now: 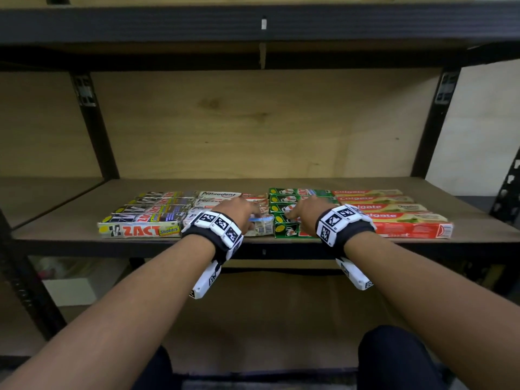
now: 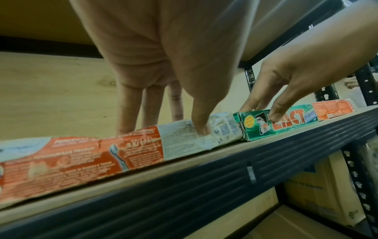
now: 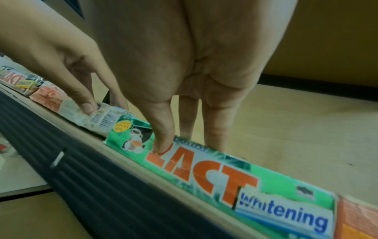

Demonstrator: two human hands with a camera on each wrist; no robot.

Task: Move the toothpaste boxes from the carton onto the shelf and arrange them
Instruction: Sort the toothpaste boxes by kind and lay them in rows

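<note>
Four groups of toothpaste boxes lie in rows on the wooden shelf [image 1: 70, 220]. My left hand [image 1: 240, 211] pinches the front white-and-red Pepsodent box [image 1: 261, 225] near its right end. Its thumb [image 2: 201, 127] is on the front face of that Pepsodent box [image 2: 143, 145] and the fingers reach down behind it. My right hand [image 1: 305, 212] pinches the front green Zact Whitening box [image 1: 287, 229] near its left end. There the thumb [image 3: 161, 145] presses the printed front of the Zact box [image 3: 204, 169], with the fingers behind. The two boxes meet end to end. No carton shows in the head view.
Black Zact Smokers boxes [image 1: 140, 230] fill the left of the row and red Colgate boxes [image 1: 408, 228] the right. Black uprights [image 1: 95, 130] frame the bay, with a shelf beam [image 1: 253, 26] above. Cardboard cartons [image 2: 306, 194] sit under the shelf.
</note>
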